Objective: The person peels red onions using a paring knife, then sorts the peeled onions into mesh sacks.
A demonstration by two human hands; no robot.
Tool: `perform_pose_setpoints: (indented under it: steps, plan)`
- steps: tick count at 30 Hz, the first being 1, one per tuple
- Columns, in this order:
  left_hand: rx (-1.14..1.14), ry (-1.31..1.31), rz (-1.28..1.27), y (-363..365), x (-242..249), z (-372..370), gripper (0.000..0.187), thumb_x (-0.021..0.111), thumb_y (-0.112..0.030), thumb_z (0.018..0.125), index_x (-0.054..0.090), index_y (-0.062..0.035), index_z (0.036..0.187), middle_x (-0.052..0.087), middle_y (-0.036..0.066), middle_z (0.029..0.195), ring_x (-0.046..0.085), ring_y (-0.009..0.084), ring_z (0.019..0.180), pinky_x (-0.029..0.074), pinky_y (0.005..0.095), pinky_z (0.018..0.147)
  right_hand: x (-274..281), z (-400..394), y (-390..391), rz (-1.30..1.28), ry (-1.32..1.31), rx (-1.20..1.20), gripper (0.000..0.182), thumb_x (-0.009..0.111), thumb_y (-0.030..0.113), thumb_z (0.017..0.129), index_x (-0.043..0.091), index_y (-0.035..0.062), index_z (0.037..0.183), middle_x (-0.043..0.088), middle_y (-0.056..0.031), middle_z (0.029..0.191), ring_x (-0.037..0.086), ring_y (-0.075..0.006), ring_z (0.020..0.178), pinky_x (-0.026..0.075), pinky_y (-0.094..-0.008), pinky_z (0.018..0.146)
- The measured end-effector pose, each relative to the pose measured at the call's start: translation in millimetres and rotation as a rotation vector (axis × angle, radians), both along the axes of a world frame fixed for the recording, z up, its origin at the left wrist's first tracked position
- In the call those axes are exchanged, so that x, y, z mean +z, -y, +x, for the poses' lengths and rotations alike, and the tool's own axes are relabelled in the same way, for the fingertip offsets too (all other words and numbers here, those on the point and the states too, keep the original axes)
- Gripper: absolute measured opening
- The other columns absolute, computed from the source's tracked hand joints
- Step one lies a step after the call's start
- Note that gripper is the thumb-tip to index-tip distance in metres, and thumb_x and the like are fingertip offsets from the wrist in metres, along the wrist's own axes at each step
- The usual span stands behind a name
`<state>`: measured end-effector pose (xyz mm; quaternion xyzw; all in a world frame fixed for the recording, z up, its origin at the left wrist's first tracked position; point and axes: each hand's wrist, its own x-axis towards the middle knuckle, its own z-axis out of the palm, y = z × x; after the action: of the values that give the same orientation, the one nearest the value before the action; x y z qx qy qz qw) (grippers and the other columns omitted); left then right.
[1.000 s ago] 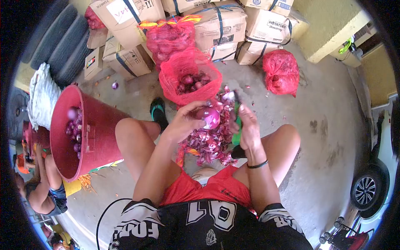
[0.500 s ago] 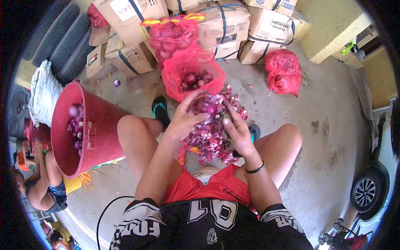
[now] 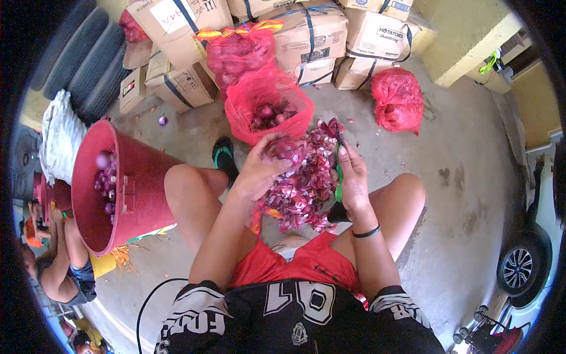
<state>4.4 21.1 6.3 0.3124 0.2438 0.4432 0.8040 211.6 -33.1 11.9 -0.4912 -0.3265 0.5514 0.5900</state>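
A red onion (image 3: 290, 151) rests in the curled fingers of my left hand (image 3: 259, 171). My right hand (image 3: 355, 180) is closed around the green handle of a small knife (image 3: 339, 187), to the right of the onion and apart from it. A piece of purple onion skin (image 3: 331, 128) is at the knife's blade end. Below both hands lies a heap of onion skins (image 3: 300, 200) between my legs. Just beyond my left hand stands an open red mesh sack (image 3: 242, 115) with several onions (image 3: 272, 113) inside.
To the left a big red bin (image 3: 147, 171) leans toward me, holding peeled onions (image 3: 106, 186). Full mesh sacks (image 3: 242, 59) (image 3: 398, 103), strapped cartons (image 3: 312, 35) and tyres (image 3: 88, 65) stand beyond. Another person (image 3: 62, 265) sits at far left. A car wheel (image 3: 519, 268) is at right.
My right hand with the knife has moved right, away from the onion, and a piece of skin has come away with it. My left hand still holds the onion.
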Motion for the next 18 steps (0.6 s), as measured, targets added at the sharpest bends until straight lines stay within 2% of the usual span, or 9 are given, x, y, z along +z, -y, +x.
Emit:
perform_pose_setpoints:
  steps: [3, 6, 8, 11, 15, 18]
  plan:
    - [0.038, -0.039, 0.047, -2, -1, 1, 0.065, 0.075, 0.003, 0.076, 0.044, -0.0054, 0.132, 0.057, 0.016, 0.128, 0.058, 0.0249, 0.116, 0.047, 0.0389, 0.101, 0, -3, 8, -0.106, 0.298, 0.101, 0.049, 0.048, 0.025, 0.102, 0.039, -0.0010, 0.143, 0.064, -0.0045, 0.116, 0.056, -0.0088, 0.080, 0.048, -0.0258, 0.062]
    - [0.080, -0.149, 0.097, -1, -2, 3, 0.062, 0.074, 0.006, 0.076, 0.046, -0.0038, 0.130, 0.057, 0.011, 0.122, 0.057, 0.0213, 0.113, 0.048, 0.0365, 0.099, -3, -16, 13, 0.081, 0.616, 0.133, 0.052, 0.051, 0.023, 0.100, 0.038, -0.0045, 0.142, 0.064, -0.0177, 0.115, 0.063, -0.0187, 0.089, 0.050, -0.0309, 0.077]
    - [0.115, -0.201, 0.108, 1, -4, 4, 0.059, 0.074, 0.007, 0.075, 0.047, -0.0028, 0.127, 0.056, 0.009, 0.120, 0.057, 0.0192, 0.111, 0.048, 0.0349, 0.099, -18, -21, 11, 0.287, 0.693, 0.100, 0.055, 0.055, 0.021, 0.097, 0.037, -0.0064, 0.141, 0.062, -0.0292, 0.113, 0.066, -0.0265, 0.100, 0.048, -0.0350, 0.089]
    - [0.159, -0.234, 0.119, 2, -6, 6, 0.056, 0.076, 0.006, 0.074, 0.049, -0.0023, 0.123, 0.056, 0.008, 0.117, 0.057, 0.0182, 0.110, 0.047, 0.0338, 0.099, -4, -29, 14, 0.289, 0.749, 0.143, 0.055, 0.055, 0.021, 0.097, 0.037, -0.0063, 0.141, 0.062, -0.0295, 0.111, 0.066, -0.0291, 0.099, 0.049, -0.0360, 0.088]
    - [0.152, -0.292, 0.156, 1, -9, 5, 0.052, 0.077, 0.004, 0.075, 0.051, -0.0016, 0.119, 0.058, 0.008, 0.113, 0.058, 0.0179, 0.108, 0.047, 0.0329, 0.099, 7, -38, 14, 0.187, 0.671, 0.162, 0.054, 0.056, 0.022, 0.096, 0.039, -0.0011, 0.142, 0.064, -0.0280, 0.102, 0.068, -0.0329, 0.090, 0.051, -0.0392, 0.081]
    - [0.115, -0.312, 0.116, 3, -10, -1, 0.050, 0.077, 0.003, 0.075, 0.051, -0.0012, 0.117, 0.060, 0.008, 0.112, 0.058, 0.0172, 0.106, 0.047, 0.0325, 0.097, -10, -31, 8, 0.195, 0.710, 0.185, 0.052, 0.057, 0.021, 0.095, 0.041, 0.0026, 0.141, 0.065, -0.0264, 0.099, 0.068, -0.0352, 0.088, 0.051, -0.0411, 0.078]
